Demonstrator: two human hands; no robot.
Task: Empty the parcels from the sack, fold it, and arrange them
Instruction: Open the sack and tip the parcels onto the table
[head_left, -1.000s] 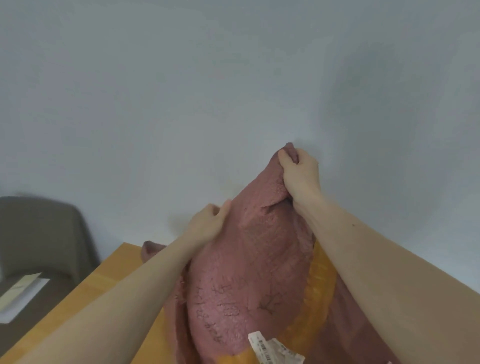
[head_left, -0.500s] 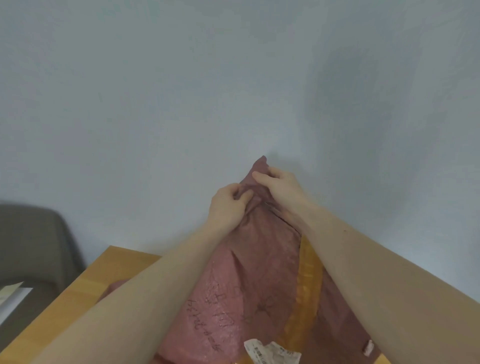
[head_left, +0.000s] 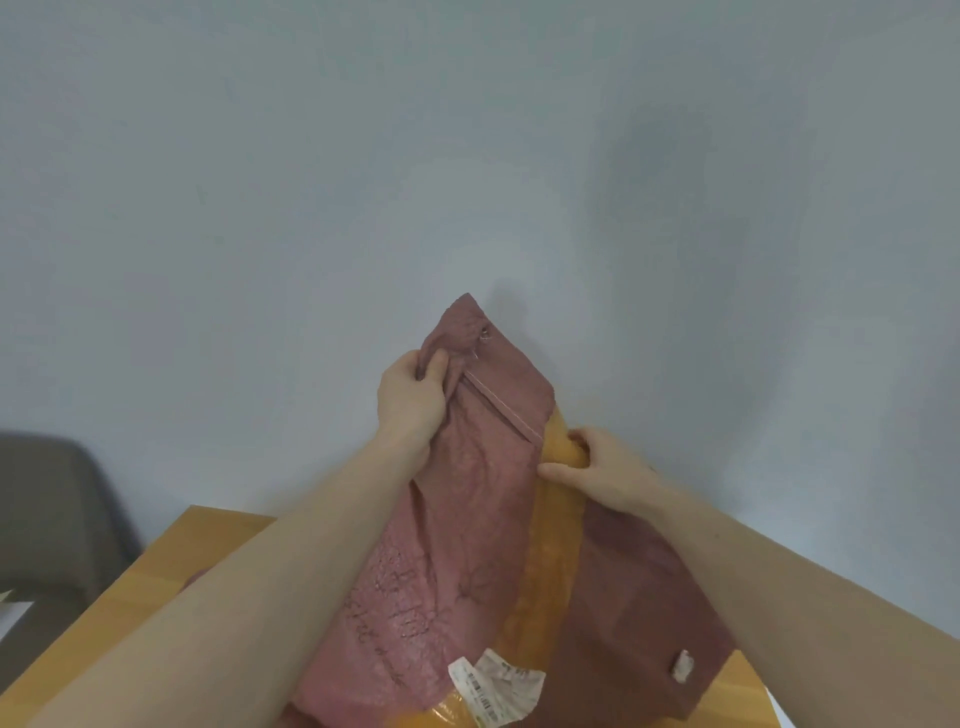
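Gripping the reddish sack (head_left: 467, 519) high, the left hand (head_left: 410, 400) bunches fabric; the right hand (head_left: 597, 473) pinches its orange strip (head_left: 545, 566).

Right hand (head_left: 605, 470) moved off the sack (head_left: 467, 519) peak, down onto the orange tape band (head_left: 550, 561); left hand (head_left: 413, 400) now pinching the top alone

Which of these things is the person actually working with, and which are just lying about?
Part of the job:
- sack, pinkish-red, lifted above the table
- left hand, gripping the sack's top
- right hand, gripping the sack's yellow stripe
- white label stuck on the sack

Just lying about:
- grey chair at the left
- white paper, barely visible at the left edge
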